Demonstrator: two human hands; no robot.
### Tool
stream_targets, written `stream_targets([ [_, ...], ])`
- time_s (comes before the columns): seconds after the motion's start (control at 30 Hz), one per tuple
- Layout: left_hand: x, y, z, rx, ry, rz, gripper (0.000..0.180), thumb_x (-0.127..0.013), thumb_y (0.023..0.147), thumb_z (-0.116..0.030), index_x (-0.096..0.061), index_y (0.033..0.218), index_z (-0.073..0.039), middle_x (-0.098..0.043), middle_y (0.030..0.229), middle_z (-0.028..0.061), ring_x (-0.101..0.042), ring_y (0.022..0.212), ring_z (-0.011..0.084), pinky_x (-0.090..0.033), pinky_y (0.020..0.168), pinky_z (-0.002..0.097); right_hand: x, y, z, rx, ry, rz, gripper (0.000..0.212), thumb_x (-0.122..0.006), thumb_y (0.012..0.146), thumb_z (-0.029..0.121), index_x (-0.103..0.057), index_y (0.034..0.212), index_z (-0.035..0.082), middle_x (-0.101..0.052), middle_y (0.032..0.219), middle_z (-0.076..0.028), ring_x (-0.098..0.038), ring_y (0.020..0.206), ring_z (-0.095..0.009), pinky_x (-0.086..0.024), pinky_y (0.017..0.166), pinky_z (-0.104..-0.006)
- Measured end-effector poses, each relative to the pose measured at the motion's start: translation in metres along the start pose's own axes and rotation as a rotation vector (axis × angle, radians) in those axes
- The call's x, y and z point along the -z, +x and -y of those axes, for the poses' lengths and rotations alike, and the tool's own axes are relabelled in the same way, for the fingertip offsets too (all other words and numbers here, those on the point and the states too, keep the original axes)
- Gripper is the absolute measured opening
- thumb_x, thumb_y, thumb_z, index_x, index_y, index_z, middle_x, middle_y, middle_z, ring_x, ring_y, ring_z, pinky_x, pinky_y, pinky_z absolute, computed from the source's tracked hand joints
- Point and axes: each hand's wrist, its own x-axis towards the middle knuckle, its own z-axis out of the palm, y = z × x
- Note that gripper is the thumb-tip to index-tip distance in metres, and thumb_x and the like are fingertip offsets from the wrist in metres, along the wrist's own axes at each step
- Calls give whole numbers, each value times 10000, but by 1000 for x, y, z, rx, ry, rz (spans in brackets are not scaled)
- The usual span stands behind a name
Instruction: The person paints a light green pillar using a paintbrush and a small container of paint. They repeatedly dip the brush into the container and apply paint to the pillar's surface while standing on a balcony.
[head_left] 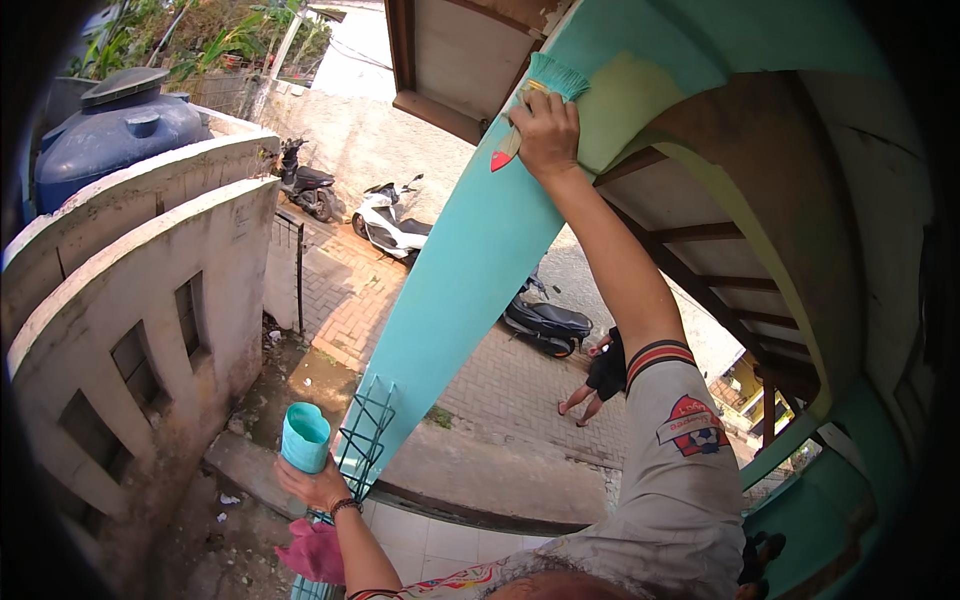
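Between twelve and one o'clock, our right hand (548, 130) is clamped around the handle of the brush (558, 78), its turquoise bristles on the beam (460, 250), beside a pale patch (632, 95) at one o'clock. We seem to grip close to the bristles for control at full reach. Between seven and eight, our left hand (312, 487) wraps the lower part of the turquoise-coated cup (306, 440), mouth upward, likely so nothing spills. The wire framework (365, 425) stands just beside the cup on its three-o'clock side, so we judge room there tight.

The beam's long edges run from seven toward one, bounding the brush's strip. The roof overhang (465, 55) near twelve and the arch (760, 230) at two crowd the upper end; toward ten, free air lies above the white motorbike (393, 222).
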Motion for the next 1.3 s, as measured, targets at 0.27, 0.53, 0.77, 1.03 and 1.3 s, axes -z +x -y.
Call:
stream_targets([
  [0.27,-1,-2,6,-84,42,-26,905,-889,642,-274,-428,1395,-76,-475,1405,159,-476,1266,389,-422,1036,509,30,47,10,-220,541,287,123,-646,737,74,-694,828,141,-623,878,-57,-632,861,-288,-521,719,-419],
  [0.53,5,3,2,-73,10,-28,893,-877,636,-217,-430,1396,-75,-471,1406,165,-475,1263,388,-424,1038,499,78,95,-36,-1,115,-217,153,-703,709,85,-699,846,152,-643,978,-9,-620,872,-250,-520,719,-373],
  [0.77,0,-5,6,-110,-16,3,893,-877,628,-199,-431,1389,-59,-467,1404,171,-463,1269,402,-427,1034,507,-1,-38,38,58,75,123,89,-628,721,93,-669,781,143,-598,932,-23,-575,886,-242,-430,716,-378],
  [1.03,0,-2,3,-95,-21,7,899,-883,638,-189,-421,1399,-61,-467,1400,166,-461,1279,387,-427,1047,500,15,-4,20,14,73,-53,75,-623,725,119,-669,781,137,-616,959,-31,-572,924,-245,-427,723,-379],
  [1.3,2,0,5,-41,10,18,913,-887,642,-193,-416,1417,-88,-452,1421,147,-448,1303,367,-423,1069,479,35,3,42,54,154,-102,73,-616,738,129,-676,777,141,-631,1017,-29,-583,938,-233,-412,769,-373],
])
